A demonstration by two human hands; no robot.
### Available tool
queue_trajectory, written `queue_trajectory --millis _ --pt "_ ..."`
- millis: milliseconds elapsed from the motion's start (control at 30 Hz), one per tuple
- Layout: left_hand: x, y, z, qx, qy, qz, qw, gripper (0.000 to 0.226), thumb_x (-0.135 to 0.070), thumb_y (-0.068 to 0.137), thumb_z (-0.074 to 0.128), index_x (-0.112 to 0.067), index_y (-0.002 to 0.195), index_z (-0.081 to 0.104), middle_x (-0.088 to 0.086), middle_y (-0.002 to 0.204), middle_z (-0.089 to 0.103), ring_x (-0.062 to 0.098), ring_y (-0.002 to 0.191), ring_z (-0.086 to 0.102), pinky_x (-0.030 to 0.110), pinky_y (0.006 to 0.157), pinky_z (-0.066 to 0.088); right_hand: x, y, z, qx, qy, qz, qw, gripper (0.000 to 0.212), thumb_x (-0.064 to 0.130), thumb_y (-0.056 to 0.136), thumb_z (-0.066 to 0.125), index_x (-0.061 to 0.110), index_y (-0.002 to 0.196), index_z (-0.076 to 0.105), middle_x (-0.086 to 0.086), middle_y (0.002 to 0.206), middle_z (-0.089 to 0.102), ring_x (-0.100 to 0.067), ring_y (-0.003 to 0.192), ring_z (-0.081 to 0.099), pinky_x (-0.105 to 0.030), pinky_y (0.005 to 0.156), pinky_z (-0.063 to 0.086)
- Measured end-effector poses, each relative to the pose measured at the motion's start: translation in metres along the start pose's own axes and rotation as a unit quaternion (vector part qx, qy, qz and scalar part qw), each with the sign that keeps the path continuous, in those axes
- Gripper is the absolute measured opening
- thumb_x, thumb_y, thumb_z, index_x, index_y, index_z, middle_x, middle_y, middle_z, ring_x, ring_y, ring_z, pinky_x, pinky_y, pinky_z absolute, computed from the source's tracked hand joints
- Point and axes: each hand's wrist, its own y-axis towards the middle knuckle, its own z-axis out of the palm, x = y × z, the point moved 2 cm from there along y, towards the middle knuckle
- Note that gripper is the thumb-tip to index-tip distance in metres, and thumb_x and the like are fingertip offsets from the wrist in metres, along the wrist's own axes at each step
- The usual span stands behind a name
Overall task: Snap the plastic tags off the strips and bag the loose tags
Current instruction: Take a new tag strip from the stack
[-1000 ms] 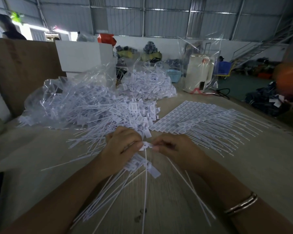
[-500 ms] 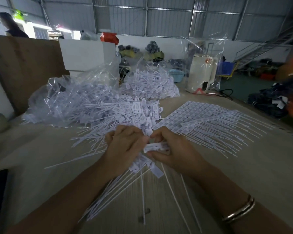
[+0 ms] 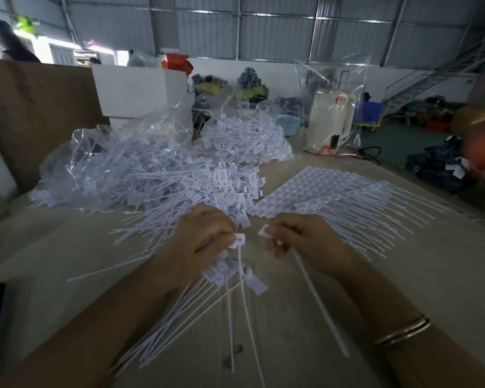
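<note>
Tags are everywhere on the table [image 3: 403,275]: far left, a clear bag [image 3: 101,163] stuffed with loose ones; spilling out of it towards the hands, a loose pile [image 3: 207,191]; to the right, uncut strips [image 3: 333,191] lying flat with their tails fanned out.

The left hand [image 3: 199,245] is curled round a strip [image 3: 224,270], pinching its end tag [image 3: 239,240] at the fingertips, with the tails trailing near across the table. The right hand [image 3: 305,242] pinches one freed tag [image 3: 265,231], its tail running back past the wrist and bangle [image 3: 403,331]. The hands are just apart, nothing joining them.

To do this well, I would grip each tag close to the joint, bend sharply rather than pull so the tail is not stretched, and drop the freed one onto the pile in the same sweep before regripping.

Half a second ago the hands were pressed together over the joint, both on the same piece; now they have parted and the tag has come off, the right hand drawn right.
</note>
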Motion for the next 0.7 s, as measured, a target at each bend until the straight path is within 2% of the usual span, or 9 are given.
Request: queue_trajectory --millis 133,233,367,400,467,500,567,633,700 --pt "0.023 -0.006 -0.017 -0.008 -0.006 -0.053 0.999 0.024 -0.040 0.088 0.040 -0.027 0.081 0.060 -0.019 0.082 0.059 0.002 0.087 0.049 0.035 0.084 0.035 -0.014 -0.006 -0.021 -0.049 -0.026 0.056 0.997 0.015 0.023 0.091 0.057 0.032 0.082 0.063 0.013 0.072 0.064 0.000 0.061 0.055 -0.019 0.061 0.045" --pt "0.026 -0.007 -0.008 0.020 0.166 -0.060 0.984 0.034 -0.048 0.088 0.034 -0.034 0.086 0.065 -0.024 0.077 0.056 0.008 0.085 0.053 0.034 0.080 0.025 -0.013 -0.003 0.017 -0.054 -0.031 0.080 0.995 0.004 0.036 0.087 0.061 0.035 0.087 0.065 0.021 0.073 0.060 0.006 0.064 0.054 -0.010 0.057 0.042" --pt "0.016 0.003 -0.001 0.040 0.315 -0.108 0.942 0.052 -0.058 0.087 0.034 -0.025 0.119 0.059 -0.005 0.107 0.055 0.014 0.097 0.053 0.030 0.081 0.032 -0.011 0.010 0.049 -0.023 -0.158 0.061 0.985 0.021 0.036 0.091 0.055 0.021 0.098 0.067 0.008 0.088 0.063 -0.003 0.074 0.057 -0.023 0.068 0.046" --pt "0.014 0.005 -0.006 0.027 0.306 -0.138 0.941 0.056 -0.061 0.087 0.026 -0.022 0.111 0.059 -0.005 0.105 0.056 0.013 0.093 0.053 0.028 0.077 0.037 -0.011 0.011 0.049 -0.026 -0.164 0.064 0.984 0.021 0.035 0.091 0.053 0.021 0.098 0.067 0.009 0.088 0.061 -0.003 0.074 0.055 -0.020 0.066 0.044" --pt "0.009 0.003 -0.021 -0.038 0.216 -0.200 0.955 0.067 -0.072 0.082 0.018 -0.017 0.077 0.057 -0.003 0.073 0.059 0.013 0.065 0.056 0.029 0.061 0.044 -0.012 0.006 0.040 -0.056 -0.134 0.087 0.986 0.022 0.036 0.093 0.050 0.022 0.085 0.065 0.008 0.080 0.060 0.000 0.066 0.053 -0.017 0.059 0.039" --pt "0.007 -0.001 -0.028 -0.019 0.199 -0.237 0.951 0.076 -0.079 0.076 0.014 -0.015 0.065 0.054 0.000 0.059 0.056 0.014 0.053 0.055 0.030 0.059 0.047 -0.012 0.002 0.034 -0.071 -0.114 0.108 0.985 0.029 0.039 0.093 0.048 0.021 0.077 0.064 0.007 0.072 0.061 0.000 0.058 0.052 -0.016 0.055 0.037" --pt "0.001 -0.012 -0.033 0.138 0.245 -0.324 0.903 0.094 -0.090 0.061 0.001 -0.013 0.054 0.054 0.001 0.055 0.057 0.014 0.054 0.059 0.033 0.073 0.049 -0.008 -0.005 0.021 -0.045 -0.123 0.136 0.982 0.042 0.039 0.094 0.045 0.021 0.061 0.064 0.012 0.054 0.061 0.002 0.047 0.051 -0.009 0.050 0.034" --pt "-0.006 -0.022 -0.026 0.277 0.271 -0.370 0.844 0.099 -0.097 0.050 -0.001 -0.018 0.060 0.057 0.000 0.078 0.061 0.013 0.074 0.059 0.037 0.087 0.042 -0.002 -0.009 0.014 0.065 -0.137 0.139 0.979 0.046 0.029 0.095 0.047 0.024 0.052 0.064 0.022 0.047 0.057 0.006 0.045 0.052 -0.006 0.052 0.036" --pt "-0.016 -0.024 -0.016 0.335 0.275 -0.344 0.833 0.104 -0.102 0.042 0.006 -0.025 0.083 0.065 -0.005 0.090 0.061 0.009 0.081 0.054 0.034 0.084 0.039 0.005 -0.011 0.018 0.168 -0.110 0.136 0.970 0.048 0.022 0.094 0.049 0.031 0.049 0.061 0.022 0.047 0.057 0.006 0.047 0.052 -0.008 0.056 0.036"
